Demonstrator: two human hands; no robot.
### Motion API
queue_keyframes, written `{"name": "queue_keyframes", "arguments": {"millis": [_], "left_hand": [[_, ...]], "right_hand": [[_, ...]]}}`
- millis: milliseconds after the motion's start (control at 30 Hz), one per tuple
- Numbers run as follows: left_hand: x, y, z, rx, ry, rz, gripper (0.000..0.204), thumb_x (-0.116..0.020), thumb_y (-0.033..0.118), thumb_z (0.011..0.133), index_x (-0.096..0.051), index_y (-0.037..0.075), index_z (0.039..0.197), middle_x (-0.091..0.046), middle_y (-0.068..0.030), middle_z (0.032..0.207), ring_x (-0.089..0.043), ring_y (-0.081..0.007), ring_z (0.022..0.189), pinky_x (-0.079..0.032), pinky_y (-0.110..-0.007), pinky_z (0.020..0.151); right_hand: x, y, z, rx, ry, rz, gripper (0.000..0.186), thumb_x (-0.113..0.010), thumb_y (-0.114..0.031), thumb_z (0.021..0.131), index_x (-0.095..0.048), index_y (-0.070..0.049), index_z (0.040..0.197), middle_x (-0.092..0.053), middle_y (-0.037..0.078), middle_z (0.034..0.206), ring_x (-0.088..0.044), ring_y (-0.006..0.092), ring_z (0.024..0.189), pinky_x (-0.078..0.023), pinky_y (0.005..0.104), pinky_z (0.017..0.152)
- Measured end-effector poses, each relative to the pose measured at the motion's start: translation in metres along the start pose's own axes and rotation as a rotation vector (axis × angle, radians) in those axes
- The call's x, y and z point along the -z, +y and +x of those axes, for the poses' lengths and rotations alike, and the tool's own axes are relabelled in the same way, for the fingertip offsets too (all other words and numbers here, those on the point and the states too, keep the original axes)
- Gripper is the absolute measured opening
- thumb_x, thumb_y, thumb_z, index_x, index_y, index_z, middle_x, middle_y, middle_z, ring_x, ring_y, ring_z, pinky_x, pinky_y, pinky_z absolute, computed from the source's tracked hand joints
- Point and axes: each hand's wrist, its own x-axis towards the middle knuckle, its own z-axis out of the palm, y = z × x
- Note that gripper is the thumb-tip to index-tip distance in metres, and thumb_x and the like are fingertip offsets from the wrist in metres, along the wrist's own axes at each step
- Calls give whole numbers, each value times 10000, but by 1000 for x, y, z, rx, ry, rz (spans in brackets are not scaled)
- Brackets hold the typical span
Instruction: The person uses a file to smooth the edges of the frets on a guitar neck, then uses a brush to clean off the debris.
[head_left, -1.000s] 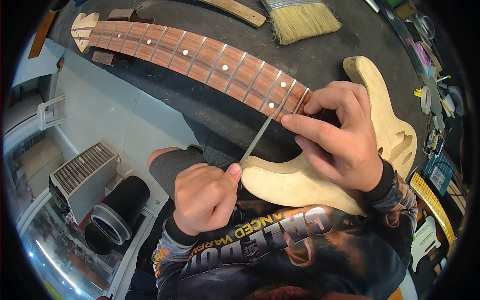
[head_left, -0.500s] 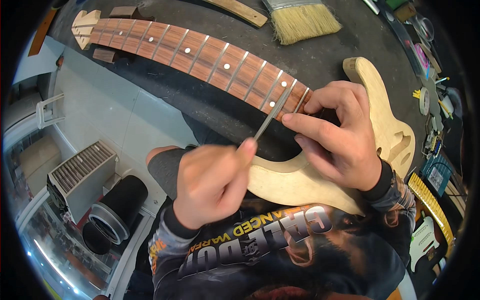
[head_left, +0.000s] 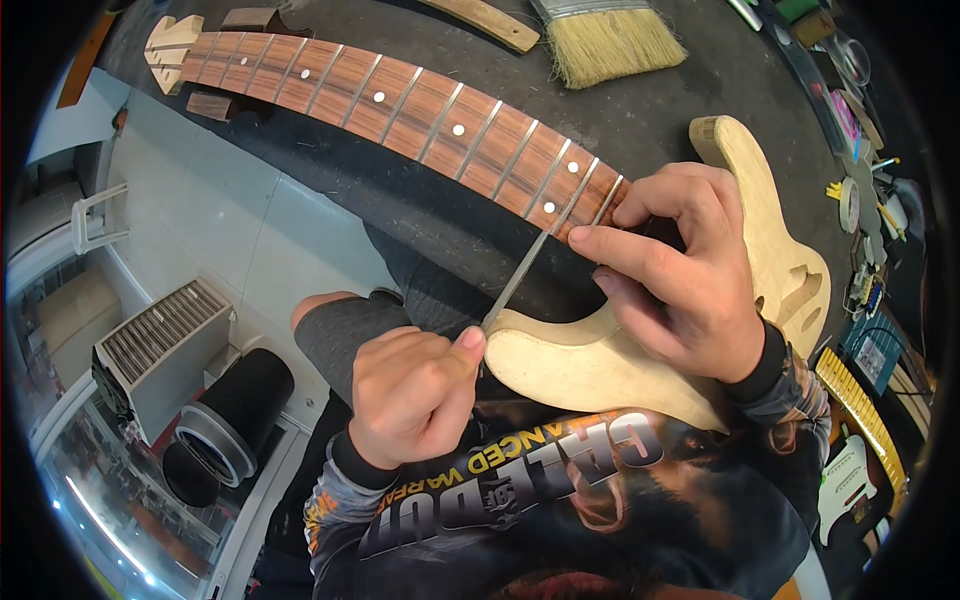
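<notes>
My left hand point(head_left: 415, 395) is closed around a slim metal file point(head_left: 520, 275), thumb laid along it. The file's far end lies across the rosewood fretboard of a guitar neck point(head_left: 440, 120), beside a fret near the body. My right hand point(head_left: 690, 270) has bent fingers on the neck's body end, the index fingertip at the fretboard edge close to the file. Its thumb hangs below, and part of its grip is hidden. Beneath my right hand is a pale, unfinished guitar body point(head_left: 590, 365), its near horn by my left thumb.
Dark blocks point(head_left: 212, 106) sit by the pale headstock point(head_left: 172, 52). A wide bristle brush point(head_left: 615, 45) and a wooden strip point(head_left: 485, 22) lie at the back of the dark workbench point(head_left: 640, 120). Small tools, tape point(head_left: 849, 205) and another guitar neck point(head_left: 865, 410) are at right; a black bin point(head_left: 240, 410) stands left.
My left hand has drawn the file down and left, toward me, so less of it overlaps the fretboard. My right hand stays nearly in place; the whole view shifts slightly.
</notes>
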Motion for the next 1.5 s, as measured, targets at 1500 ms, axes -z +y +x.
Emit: {"name": "queue_keyframes", "arguments": {"millis": [1500], "left_hand": [[5, 3, 15, 34, -44, -15, 257, -748, -192, 866, -779, -64, 1087, -693, -82, 712, -632, -216, 510, -463, -343, 528]], "right_hand": [[-2, -1, 1, 6, 17, 35, 538, -871, 6, 737, -843, -133, 1256, -650, 81, 1152, -579, 338, 1124, -496, 473, 992]]}}
